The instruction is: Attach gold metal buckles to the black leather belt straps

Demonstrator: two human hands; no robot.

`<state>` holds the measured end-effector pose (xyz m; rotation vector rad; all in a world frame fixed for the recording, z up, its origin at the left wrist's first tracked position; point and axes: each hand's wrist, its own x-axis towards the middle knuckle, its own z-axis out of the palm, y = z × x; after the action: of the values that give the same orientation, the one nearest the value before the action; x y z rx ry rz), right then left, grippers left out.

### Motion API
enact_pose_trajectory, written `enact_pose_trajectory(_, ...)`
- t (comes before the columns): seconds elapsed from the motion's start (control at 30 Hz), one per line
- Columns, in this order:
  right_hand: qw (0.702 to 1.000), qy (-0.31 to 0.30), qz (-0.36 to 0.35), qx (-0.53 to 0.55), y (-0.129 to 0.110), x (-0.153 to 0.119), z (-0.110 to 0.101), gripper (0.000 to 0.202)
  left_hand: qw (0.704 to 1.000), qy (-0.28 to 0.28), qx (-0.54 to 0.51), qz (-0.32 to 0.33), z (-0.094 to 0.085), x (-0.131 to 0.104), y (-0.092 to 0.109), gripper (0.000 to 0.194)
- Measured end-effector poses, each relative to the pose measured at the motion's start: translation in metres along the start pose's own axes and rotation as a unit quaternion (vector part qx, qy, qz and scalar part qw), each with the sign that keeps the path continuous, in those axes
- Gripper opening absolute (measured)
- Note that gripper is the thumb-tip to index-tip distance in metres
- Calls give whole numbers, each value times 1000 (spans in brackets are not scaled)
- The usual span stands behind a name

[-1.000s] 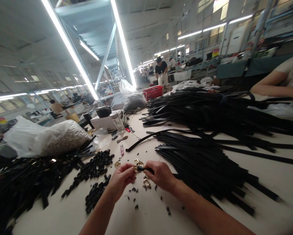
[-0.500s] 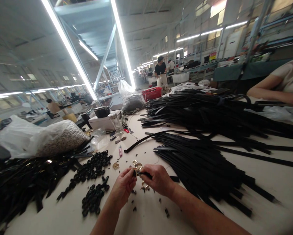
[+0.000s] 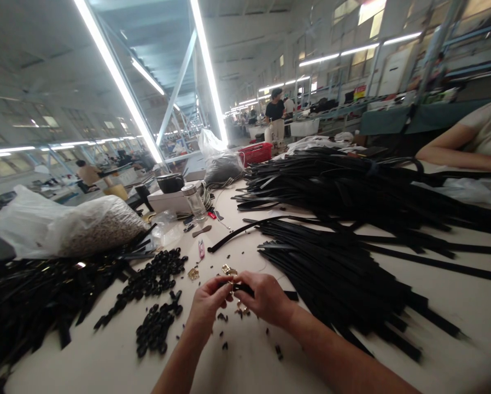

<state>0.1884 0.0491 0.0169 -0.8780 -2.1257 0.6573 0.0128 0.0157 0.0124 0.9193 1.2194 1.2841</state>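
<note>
My left hand point(image 3: 211, 300) and my right hand point(image 3: 265, 298) meet over the table, fingertips almost touching. The right one is closed round a black strap point(image 3: 244, 289), whose tail shows past the wrist. Left thumb and fingers pinch a small gold-coloured buckle point(image 3: 231, 285) at the strap's end, mostly hidden by the fingers. Just beyond the hands lies a loose gold buckle point(image 3: 229, 269); more gold pieces point(image 3: 242, 308) show under them. Another gold buckle group point(image 3: 193, 273) rests to the left. Small black bits point(image 3: 279, 352) are scattered on the near tabletop.
Flat black straps point(image 3: 331, 273) are heaped to the right. Leftward lie small black loops point(image 3: 155, 328), more dark straps point(image 3: 32, 295) and a filled plastic bag point(image 3: 101, 227). Pink snips point(image 3: 201, 249) and a glass jar point(image 3: 195, 202) stand farther back. A person's arm point(image 3: 454, 150) rests at right.
My hands have drawn closer together, and the fingers now cover more of the buckle and strap end. The view has shifted slightly.
</note>
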Motion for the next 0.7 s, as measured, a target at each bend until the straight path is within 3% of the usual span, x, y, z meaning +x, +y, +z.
enact_pose_trajectory(0.13, 991, -88, 51, 89, 0, 2, -8, 20, 997, 11, -71, -27, -13, 4, 6, 42)
enact_pose_trajectory(0.23, 983, -120, 68, 123, 2, 2, -7, 20, 988, 33, -141, -51, -22, 5, 9, 38)
enact_pose_trajectory(0.5, 980, -109, 44, 161, -7, -1, -1, 23, 978, 10, -190, -90, -14, 1, -1, 27)
enact_pose_trajectory(0.7, 979, -109, 26, 173, -8, -1, 2, 19, 973, -22, -199, -114, -7, -1, -6, 31)
